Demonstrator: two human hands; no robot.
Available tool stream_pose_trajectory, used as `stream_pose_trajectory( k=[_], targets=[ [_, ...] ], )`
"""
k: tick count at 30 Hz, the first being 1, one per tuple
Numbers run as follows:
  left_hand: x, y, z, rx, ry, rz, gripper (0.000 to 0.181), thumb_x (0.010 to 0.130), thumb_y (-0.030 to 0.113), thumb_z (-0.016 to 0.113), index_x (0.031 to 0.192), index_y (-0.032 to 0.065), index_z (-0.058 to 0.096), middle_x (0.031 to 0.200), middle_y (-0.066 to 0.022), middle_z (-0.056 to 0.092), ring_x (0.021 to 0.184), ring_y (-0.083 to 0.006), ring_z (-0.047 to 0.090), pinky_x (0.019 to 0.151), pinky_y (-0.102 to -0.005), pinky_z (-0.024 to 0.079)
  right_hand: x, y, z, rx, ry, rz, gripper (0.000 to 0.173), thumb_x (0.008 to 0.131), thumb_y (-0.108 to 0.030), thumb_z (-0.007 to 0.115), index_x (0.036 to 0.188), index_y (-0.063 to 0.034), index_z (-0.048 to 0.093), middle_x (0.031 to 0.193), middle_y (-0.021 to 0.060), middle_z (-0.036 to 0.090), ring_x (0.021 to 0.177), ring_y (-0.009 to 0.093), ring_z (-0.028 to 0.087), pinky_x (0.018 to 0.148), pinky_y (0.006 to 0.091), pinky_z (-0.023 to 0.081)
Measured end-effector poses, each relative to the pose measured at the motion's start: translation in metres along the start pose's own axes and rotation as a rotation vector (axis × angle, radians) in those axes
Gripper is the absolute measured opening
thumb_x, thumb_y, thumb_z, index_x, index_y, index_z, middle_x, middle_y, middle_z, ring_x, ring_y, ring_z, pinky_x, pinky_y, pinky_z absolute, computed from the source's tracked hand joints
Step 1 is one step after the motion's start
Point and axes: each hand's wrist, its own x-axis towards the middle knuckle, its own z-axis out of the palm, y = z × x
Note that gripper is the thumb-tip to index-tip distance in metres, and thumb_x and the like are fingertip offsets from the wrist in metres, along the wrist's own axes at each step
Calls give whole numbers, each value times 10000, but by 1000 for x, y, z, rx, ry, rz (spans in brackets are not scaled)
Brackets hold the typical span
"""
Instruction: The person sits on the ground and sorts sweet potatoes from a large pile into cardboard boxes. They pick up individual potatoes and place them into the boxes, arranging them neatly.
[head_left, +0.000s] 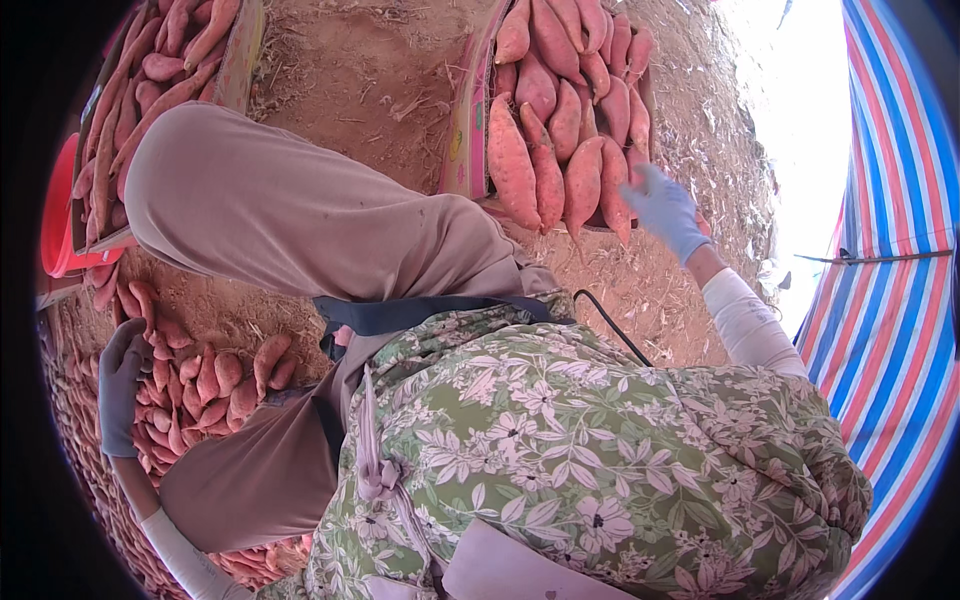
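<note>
My right hand (666, 210), in a grey-blue glove, is at the near right corner of a cardboard box (466, 142) packed with sweet potatoes (583, 184). Its fingers reach over the nearest row. A bit of reddish skin shows beside the palm, but whether the hand grips a sweet potato is hidden. On the other side, my left hand (120, 390), in a darker grey glove, hovers at or touches a heap of loose sweet potatoes (210, 382). The left fingers are bent, and what lies under them cannot be seen.
Another box (238, 56) of long, thin sweet potatoes stands at the upper left, with a red bucket (64, 217) beside it. Dry soil (352, 82) with straw lies between the boxes. A striped tarpaulin (892, 322) hangs along the right. My bent knee (187, 165) juts between the boxes.
</note>
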Motion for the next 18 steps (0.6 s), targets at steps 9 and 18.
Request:
stream_pose_trajectory(
  k=[9, 18],
  targets=[
    [1, -9, -8, 3, -9, 54, 298, 939, 135, 485, 1203, 17, 558, 862, 46, 527, 750, -43, 470, 681, -192, 407, 11, -27, 26, -222, 56, 6, 803, 756, -458, 655, 1350, -6, 358, 1105, 201, 609, 1018, 359, 618, 840, 440, 489],
    [5, -19, -9, -31, -15, 70, 309, 937, 122, 478, 1217, 15, 554, 869, 32, 541, 744, -41, 465, 672, -192, 398, 13, 15, 14, 321, 8, 63, 532, 862, -454, 566, 1238, -77, 544, 1156, 166, 618, 1012, 330, 621, 867, 397, 468]
  ],
)
